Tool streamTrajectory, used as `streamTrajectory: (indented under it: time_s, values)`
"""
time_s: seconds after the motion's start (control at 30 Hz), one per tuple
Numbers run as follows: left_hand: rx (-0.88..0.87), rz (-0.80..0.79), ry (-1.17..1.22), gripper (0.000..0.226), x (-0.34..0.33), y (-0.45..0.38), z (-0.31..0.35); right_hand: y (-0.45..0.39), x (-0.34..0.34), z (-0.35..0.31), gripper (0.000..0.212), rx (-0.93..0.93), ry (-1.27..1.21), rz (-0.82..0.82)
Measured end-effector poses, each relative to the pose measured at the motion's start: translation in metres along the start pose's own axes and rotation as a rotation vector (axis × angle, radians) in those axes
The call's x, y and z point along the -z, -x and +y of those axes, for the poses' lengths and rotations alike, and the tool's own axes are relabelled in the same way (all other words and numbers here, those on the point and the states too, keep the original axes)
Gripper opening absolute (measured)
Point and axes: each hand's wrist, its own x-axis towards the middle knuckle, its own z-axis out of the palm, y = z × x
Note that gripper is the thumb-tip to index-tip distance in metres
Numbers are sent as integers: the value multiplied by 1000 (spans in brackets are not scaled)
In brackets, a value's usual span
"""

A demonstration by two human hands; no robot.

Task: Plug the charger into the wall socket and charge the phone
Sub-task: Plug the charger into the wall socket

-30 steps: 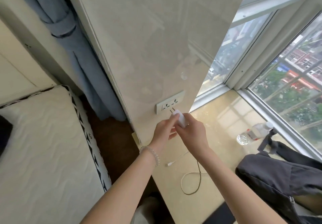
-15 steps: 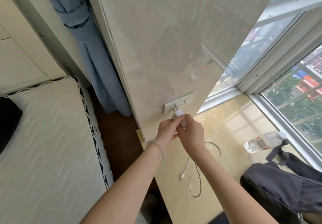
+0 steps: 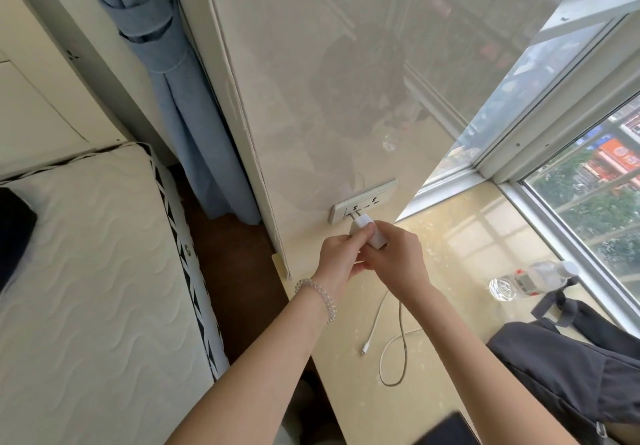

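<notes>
Both hands grip a white charger (image 3: 366,230) low on the glossy wall panel. My left hand (image 3: 341,257) pinches its near side and my right hand (image 3: 394,258) wraps its body. The charger's prongs touch the left outlet of the white wall socket (image 3: 364,200); I cannot tell how deep they sit. Its white cable (image 3: 398,339) hangs from under my right hand and loops on the beige sill, the free connector (image 3: 365,349) lying loose. A dark phone (image 3: 446,431) shows at the bottom edge.
A plastic water bottle (image 3: 533,280) lies on the window sill (image 3: 460,254) beside a dark backpack (image 3: 568,372) at right. A white mattress (image 3: 90,271) fills the left, a blue curtain (image 3: 180,105) hangs behind it. Windows run along the right.
Both hands carried the charger up and left to the socket, and its prongs now meet the left outlet. The view shifted closer, bringing the phone into frame.
</notes>
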Motion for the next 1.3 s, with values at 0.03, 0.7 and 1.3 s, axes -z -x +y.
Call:
streamTrajectory:
  time_s: [0.03, 0.7, 1.3]
  values:
    - [3, 4, 7, 37, -1, 0, -1, -1, 0, 1, 10, 3, 7, 9]
    - [-53, 96, -138, 43, 8, -7, 7, 4, -17, -4, 11, -49, -165, -28]
    - [4, 132, -119, 33, 7, -17, 15, -5, -19, -10, 15, -59, -138, 23]
